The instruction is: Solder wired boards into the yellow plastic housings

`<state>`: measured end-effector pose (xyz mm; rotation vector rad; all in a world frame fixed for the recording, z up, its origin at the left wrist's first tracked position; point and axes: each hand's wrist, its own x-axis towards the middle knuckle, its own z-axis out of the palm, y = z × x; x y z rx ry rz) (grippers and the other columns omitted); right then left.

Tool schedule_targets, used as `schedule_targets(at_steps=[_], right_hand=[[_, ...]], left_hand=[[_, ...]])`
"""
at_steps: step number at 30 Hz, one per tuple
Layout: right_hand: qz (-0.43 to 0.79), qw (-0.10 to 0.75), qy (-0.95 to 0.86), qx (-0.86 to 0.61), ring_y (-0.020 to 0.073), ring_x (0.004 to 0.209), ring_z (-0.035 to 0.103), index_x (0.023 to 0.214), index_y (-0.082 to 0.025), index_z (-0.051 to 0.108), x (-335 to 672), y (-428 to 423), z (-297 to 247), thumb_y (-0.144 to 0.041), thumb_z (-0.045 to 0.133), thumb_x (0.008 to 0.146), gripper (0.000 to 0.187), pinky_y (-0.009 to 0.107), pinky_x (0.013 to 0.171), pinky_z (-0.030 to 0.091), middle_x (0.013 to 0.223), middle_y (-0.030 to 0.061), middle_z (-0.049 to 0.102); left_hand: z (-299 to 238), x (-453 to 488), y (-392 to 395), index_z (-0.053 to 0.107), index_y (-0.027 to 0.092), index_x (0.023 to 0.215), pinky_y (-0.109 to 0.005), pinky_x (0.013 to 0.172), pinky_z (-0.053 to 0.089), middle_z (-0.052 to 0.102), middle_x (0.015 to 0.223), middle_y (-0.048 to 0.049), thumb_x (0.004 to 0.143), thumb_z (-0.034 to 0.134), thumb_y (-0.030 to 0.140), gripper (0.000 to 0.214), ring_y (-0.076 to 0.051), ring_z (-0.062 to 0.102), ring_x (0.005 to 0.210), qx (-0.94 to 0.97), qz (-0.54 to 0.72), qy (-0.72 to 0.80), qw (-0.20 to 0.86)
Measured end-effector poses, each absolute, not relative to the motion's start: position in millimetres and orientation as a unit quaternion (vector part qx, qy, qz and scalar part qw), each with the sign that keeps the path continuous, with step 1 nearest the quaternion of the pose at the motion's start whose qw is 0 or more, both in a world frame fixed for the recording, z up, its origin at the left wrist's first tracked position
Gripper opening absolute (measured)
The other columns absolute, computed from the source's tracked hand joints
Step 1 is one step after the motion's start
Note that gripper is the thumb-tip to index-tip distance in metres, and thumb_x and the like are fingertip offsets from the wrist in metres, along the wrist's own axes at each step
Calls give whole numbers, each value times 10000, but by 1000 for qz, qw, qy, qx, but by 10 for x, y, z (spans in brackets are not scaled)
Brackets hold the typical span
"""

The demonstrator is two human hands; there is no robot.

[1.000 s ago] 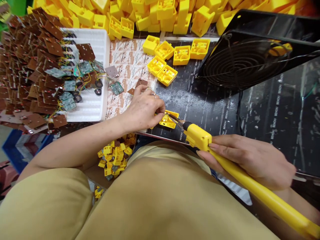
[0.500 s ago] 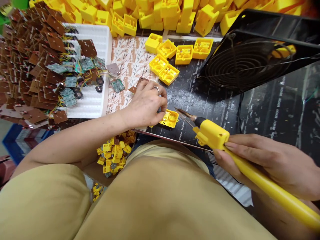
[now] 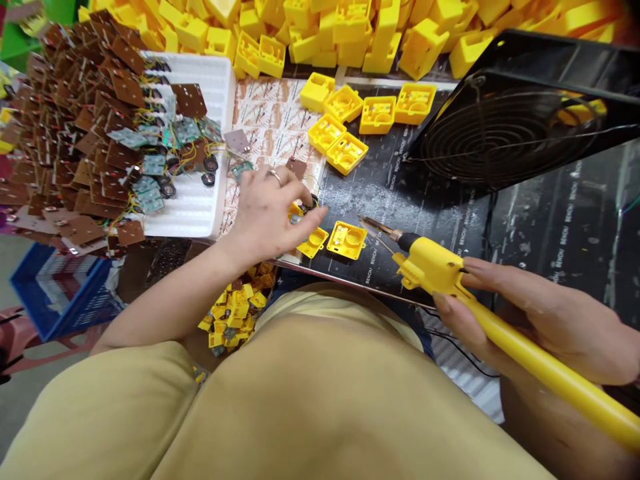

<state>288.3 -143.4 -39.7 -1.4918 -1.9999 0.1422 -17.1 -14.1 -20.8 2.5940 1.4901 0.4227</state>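
Nearest, below the tabletop's near edge on the L, there's a pile of yellow pcs (image 3: 235,313). On the R, my right hand (image 3: 555,310) is closed round a yellow soldering iron (image 3: 435,267), handle running back to lower R, tip pointing in over the tabletop (image 3: 530,233). Tip's nr the far R corner of an open yellow case (image 3: 347,240), which lies flat, insides up, close to the near edge. Just L of that, a second open case (image 3: 313,243), partly covered by my left hand (image 3: 273,207). That hand's fairly wide, thumb & forefinger apart; can't tell if its fingertips touch the small dark part (image 3: 314,200) just under them. Further in, mid-tabletop, six yellow cases (image 3: 347,153) sit in a loose cluster, some touching, most open side up. Toward the L edge, a white ribbed tray (image 3: 195,207), w/ a big stack of brown boards (image 3: 90,133) & some green PCBs (image 3: 150,193) on & beside it. Toward the far R corner, a black fan (image 3: 490,133), tilted. Along the far edge, a big heap of yellow housings (image 3: 310,33).
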Motion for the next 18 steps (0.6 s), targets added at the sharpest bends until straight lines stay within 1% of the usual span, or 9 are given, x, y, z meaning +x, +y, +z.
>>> schedule_targets(at_steps=[1, 3, 5, 7, 10, 13, 16, 18], right_hand=[[45, 317, -768, -555, 148, 637, 708, 1157, -270, 657, 2853, -1409, -360, -496, 574, 1025, 275, 258, 565, 548, 883, 26, 773], [42, 304, -782, -543, 137, 614, 693, 1111, -262, 666, 2806, -1372, -294, -505, 540, 1042, 282, 256, 535, 520, 840, 28, 762], [45, 283, -786, -548, 132, 613, 690, 1086, -256, 669, 2796, -1362, -259, -528, 512, 1051, 316, 251, 528, 509, 811, 29, 751], [27, 279, -789, -547, 133, 623, 697, 1108, -247, 665, 2828, -1378, -261, -547, 489, 1057, 351, 245, 525, 508, 802, 30, 748], [6, 288, -795, -534, 142, 647, 713, 1189, -238, 634, 2901, -1415, -301, -532, 476, 1066, 356, 244, 523, 511, 832, 34, 756], [32, 300, -806, -510, 135, 658, 719, 1215, -252, 616, 2936, -1423, -313, -469, 521, 1060, 283, 219, 542, 527, 838, 27, 757], [65, 315, -817, -478, 127, 672, 719, 1248, -264, 607, 2931, -1398, -276, -404, 556, 1052, 247, 201, 589, 551, 827, 21, 751], [77, 331, -823, -456, 130, 685, 720, 1306, -268, 587, 2930, -1379, -240, -364, 557, 1054, 272, 208, 627, 571, 831, 26, 751]], left_hand=[[-252, -140, -157, 698, 206, 930, -479, 1009, 412, 708, 1042, -85, 965, 569, 555, 373, -305, 600, 1108, 861, 131, 490, 46], [-319, -70, -168, 714, 208, 924, -495, 1013, 399, 706, 1041, -87, 932, 617, 497, 305, -322, 590, 1114, 865, 114, 486, 39], [-339, -30, -158, 730, 212, 907, -498, 1003, 398, 708, 1018, -79, 929, 607, 387, 215, -314, 598, 1086, 866, 102, 486, 57], [-320, -45, -148, 744, 214, 915, -490, 1001, 404, 722, 1010, -64, 946, 576, 315, 198, -295, 610, 1066, 867, 107, 479, 89], [-275, -123, -157, 759, 224, 969, -432, 982, 439, 762, 981, -37, 1003, 534, 292, 237, -242, 638, 1020, 884, 147, 426, 128], [-275, -159, -180, 769, 219, 1000, -338, 866, 485, 782, 915, -31, 1037, 494, 263, 281, -189, 659, 889, 916, 145, 343, 148], [-288, -121, -187, 780, 206, 970, -317, 809, 487, 779, 878, -42, 1028, 519, 260, 273, -185, 668, 832, 931, 104, 322, 136], [-271, -88, -180, 779, 197, 939, -315, 799, 480, 778, 849, -35, 993, 570, 233, 219, -186, 677, 813, 926, 81, 338, 144]])
